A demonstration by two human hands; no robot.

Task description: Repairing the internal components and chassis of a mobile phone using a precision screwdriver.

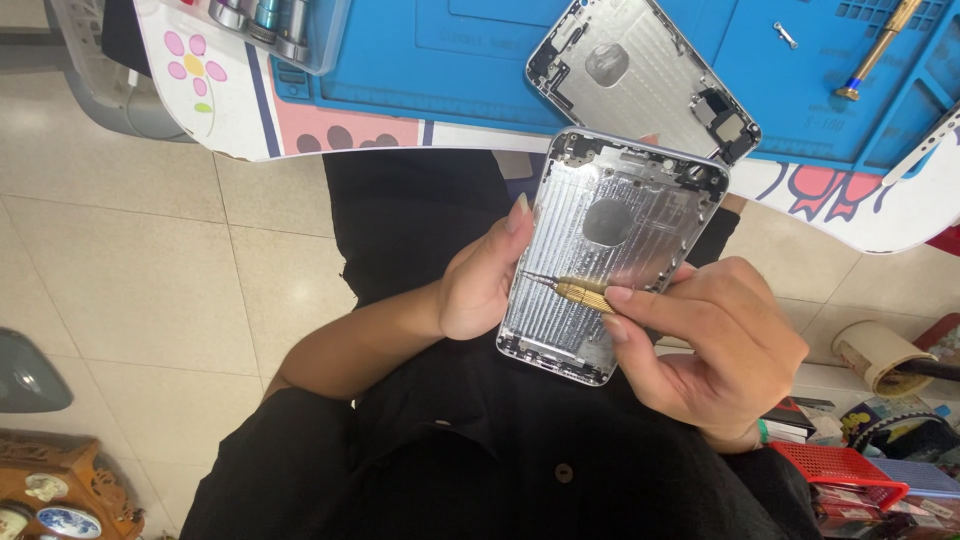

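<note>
Head camera, looking steeply down, close (lap level); single view

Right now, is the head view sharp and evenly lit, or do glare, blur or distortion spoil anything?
Head view: daylight is soft and even; the phone shell held by the left hand shows mild sheen on its ribbed metal, not blown out. The screwdriver in the right hand is sharp. Wide-angle bending curves the table edge; the corners look slightly soft.

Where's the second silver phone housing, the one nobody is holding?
In the head view, the second silver phone housing lies top centre on the blue work mat, just beyond the housing held in the left hand.
</note>
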